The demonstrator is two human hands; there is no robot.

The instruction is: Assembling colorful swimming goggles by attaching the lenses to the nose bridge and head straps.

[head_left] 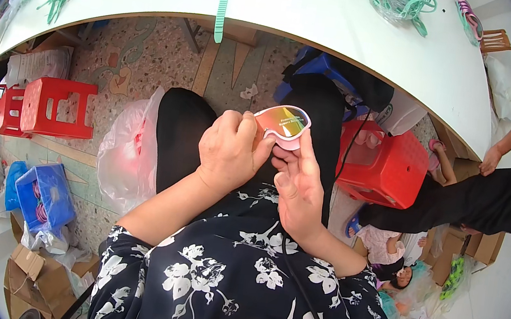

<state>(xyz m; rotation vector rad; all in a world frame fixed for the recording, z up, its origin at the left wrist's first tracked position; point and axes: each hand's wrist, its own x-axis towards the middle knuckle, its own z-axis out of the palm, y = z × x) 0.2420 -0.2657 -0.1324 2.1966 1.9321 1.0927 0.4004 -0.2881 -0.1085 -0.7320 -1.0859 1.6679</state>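
While pinched, pink lens piece (282, 124) (between fingertips (263, 136))

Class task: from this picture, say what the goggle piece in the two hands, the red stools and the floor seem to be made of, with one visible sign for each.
Goggle piece: likely plastic, a pink frame with a mirrored lens; iridescent sheen. Left hand and right hand pinch it. Red stools: moulded plastic, glossy with slotted sides. Floor: speckled stone, probably terrazzo.

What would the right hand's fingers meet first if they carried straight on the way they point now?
The right hand points up and slightly left; its fingertips already touch the pink goggle lens that both hands hold. Past it, probably the white table's edge, though depth is unclear.
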